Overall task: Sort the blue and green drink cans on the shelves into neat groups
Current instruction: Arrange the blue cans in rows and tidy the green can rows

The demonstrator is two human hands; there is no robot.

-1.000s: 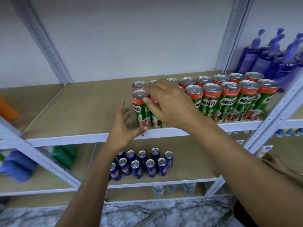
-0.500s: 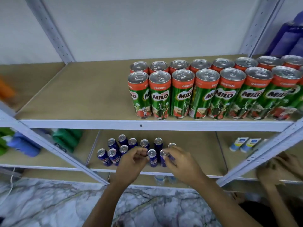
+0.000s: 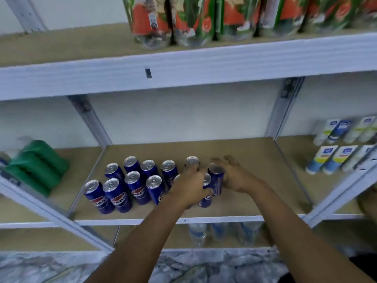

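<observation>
View is dropped closer to the lower shelf [image 3: 204, 219] since earlier. A blue can [image 3: 216, 180] is gripped by right hand [image 3: 237, 176]; neighbouring blue cans [image 3: 130, 186] are touched by left hand [image 3: 190, 185], fingers' grip unclear.

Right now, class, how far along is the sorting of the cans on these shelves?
Done, it seems: the green cans stand packed side by side on the upper shelf. In hand: the right hand grips one blue can at the group's right end, while the left hand rests among the neighbouring blue cans. Left: that cluster on the lower shelf is still staggered, not in straight rows.
</observation>
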